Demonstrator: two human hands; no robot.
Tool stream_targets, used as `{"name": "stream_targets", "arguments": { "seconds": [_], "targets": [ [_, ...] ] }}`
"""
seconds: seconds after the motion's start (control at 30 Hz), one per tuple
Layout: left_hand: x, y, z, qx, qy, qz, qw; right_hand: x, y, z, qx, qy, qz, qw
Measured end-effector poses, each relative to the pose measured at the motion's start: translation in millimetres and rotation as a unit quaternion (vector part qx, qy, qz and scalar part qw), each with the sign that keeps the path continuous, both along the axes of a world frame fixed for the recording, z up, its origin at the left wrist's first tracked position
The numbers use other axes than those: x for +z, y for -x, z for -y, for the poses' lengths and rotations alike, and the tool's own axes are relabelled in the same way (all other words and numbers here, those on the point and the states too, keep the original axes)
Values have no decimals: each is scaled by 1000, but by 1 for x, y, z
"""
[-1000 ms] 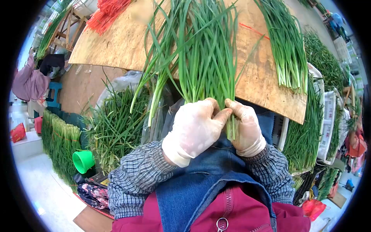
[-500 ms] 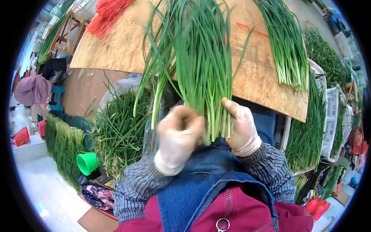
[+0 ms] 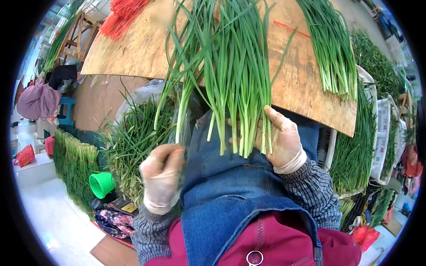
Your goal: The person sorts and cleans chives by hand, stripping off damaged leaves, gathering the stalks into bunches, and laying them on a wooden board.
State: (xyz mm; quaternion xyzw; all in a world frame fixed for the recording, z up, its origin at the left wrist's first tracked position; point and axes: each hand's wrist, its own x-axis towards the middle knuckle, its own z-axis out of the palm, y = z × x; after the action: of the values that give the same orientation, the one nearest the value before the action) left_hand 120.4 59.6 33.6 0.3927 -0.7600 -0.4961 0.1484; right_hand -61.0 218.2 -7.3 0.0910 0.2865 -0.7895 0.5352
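A loose bunch of garlic chives (image 3: 239,88) hangs over the near edge of the wooden board, pale stem ends toward me. My right hand (image 3: 284,137), in a whitish glove with bare fingertips, holds the stems from the right, thumb in front and fingers behind them. Lower left, apart from the bunch, is my left hand (image 3: 160,175), gloved the same way and slightly blurred. Its fingers are curled together; anything between them is too small to make out. A few separate chive stems (image 3: 183,108) dangle just above it.
The wooden board (image 3: 306,84) carries another chive bunch (image 3: 330,53) and red ties (image 3: 122,17). A heap of loose leaves (image 3: 137,146) lies left, near a green bucket (image 3: 101,184). White crates (image 3: 380,137) with chives stand right.
My left hand has moved away from the stem ends, down and to the left. The right hand keeps hold of the bunch, its palm now more open to view.
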Motion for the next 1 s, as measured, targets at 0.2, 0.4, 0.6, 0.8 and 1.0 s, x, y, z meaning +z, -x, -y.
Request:
{"name": "stream_targets", "arguments": {
  "seconds": [0.2, 0.4, 0.6, 0.8, 1.0],
  "targets": [
    [4, 62, -19, -174, 95, -124, 972, 10, -1, 2, 0, -15, 4, 1000],
    [-3, 78, -13, -131, 188, 21, 973, 14, -3, 8, 24, -52, -46, 997],
    [-12, 77, -7, -92, 84, 3, 992, 20, -6, 13, 43, -89, -53, 994],
    [-4, 80, -17, -130, 188, -151, 962, 25, -3, 8, 32, -62, -41, 997],
    [-11, 98, -24, -145, 220, -118, 957, 21, 0, 3, 25, -47, -37, 998]
  ]
}}
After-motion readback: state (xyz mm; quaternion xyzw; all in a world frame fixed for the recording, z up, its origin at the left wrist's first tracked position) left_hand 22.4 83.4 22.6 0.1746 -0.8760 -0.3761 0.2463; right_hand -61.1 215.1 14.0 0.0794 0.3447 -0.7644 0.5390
